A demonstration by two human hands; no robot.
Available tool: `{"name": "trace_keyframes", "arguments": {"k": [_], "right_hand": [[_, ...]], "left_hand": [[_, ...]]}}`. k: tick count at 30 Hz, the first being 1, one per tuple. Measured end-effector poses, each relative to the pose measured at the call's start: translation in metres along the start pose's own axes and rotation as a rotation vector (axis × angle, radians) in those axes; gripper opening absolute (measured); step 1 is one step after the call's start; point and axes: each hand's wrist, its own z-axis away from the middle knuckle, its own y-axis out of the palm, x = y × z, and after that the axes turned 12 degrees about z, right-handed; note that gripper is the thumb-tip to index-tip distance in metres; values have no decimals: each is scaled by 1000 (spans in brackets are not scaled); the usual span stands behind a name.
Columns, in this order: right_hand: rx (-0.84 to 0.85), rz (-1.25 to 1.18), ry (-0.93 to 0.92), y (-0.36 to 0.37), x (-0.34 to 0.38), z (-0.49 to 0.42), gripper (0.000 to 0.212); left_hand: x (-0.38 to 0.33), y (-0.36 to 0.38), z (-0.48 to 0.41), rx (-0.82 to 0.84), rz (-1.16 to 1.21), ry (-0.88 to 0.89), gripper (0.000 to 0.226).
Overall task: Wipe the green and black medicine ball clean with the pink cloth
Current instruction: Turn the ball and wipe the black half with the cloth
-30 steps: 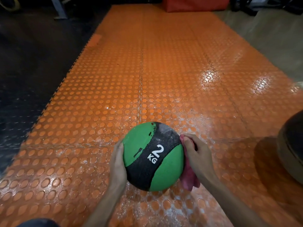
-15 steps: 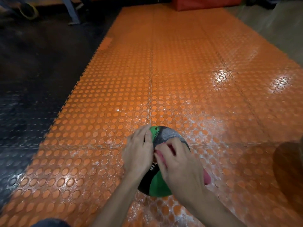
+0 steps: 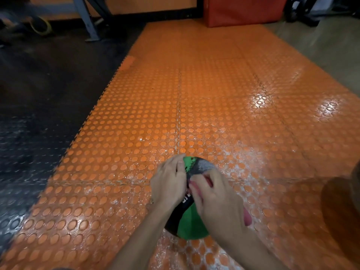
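The right hand [image 3: 218,201], low in the centre of the frame, lies on top of the medicine ball [image 3: 191,228]. Its fingers are curled over the pink cloth [image 3: 247,219] and press it against the ball. Most of the cloth is hidden under the palm. Only slivers show between the fingers, and a lobe pokes out past the heel of the hand on the right.

Just beside it, the left hand [image 3: 168,182] is bent round the ball's upper left side, fingertips near its far edge. Whether the two hands touch cannot be told.

The ball sits on the orange studded mat [image 3: 175,114] and is largely covered. A green and grey-black patch shows above the hands and a green and black wedge below. The white lettering between the hands is cut off and unreadable. Both forearms run out of the bottom edge.

Whitish scuffs mark the mat around the ball. At the right edge a dark round object [image 3: 342,207] is cropped and too blurred to identify. Dark floor [image 3: 39,94] fills the left side. A red box [image 3: 243,10] is cut by the top edge. A grey metal leg [image 3: 85,20] and a yellow loop [image 3: 41,26] blur in the upper left.
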Motion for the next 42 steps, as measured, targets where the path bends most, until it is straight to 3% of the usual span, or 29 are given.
{"name": "trace_keyframes", "arguments": {"k": [5, 10, 16, 19, 26, 32, 35, 38, 40, 42], "right_hand": [[161, 93, -5, -3, 4, -44, 22], [94, -39, -41, -3, 13, 5, 12], [35, 89, 27, -6, 0, -15, 11], [151, 142, 13, -3, 2, -41, 17], [65, -43, -21, -3, 6, 20, 11], [68, -87, 181, 4, -29, -14, 16], [233, -387, 369, 1, -58, -43, 14], [178, -713, 567, -11, -80, -62, 8], [121, -755, 551, -8, -81, -70, 8], [174, -610, 413, 2, -71, -77, 11]], "left_hand": [[1, -7, 0, 64, -8, 36, 41], [8, -13, -6, 75, 73, -2, 39], [0, 2, -8, 79, -23, 36, 40], [-1, 2, -6, 60, -21, 55, 41], [4, -8, -12, 59, 77, -36, 38], [9, -6, -19, 153, 45, -105, 48], [11, 5, -17, 21, 46, -59, 50], [0, 20, -20, -126, 140, -75, 46], [-6, 27, -25, -166, 153, -85, 46], [-11, 32, -29, -186, 148, -93, 47]]}}
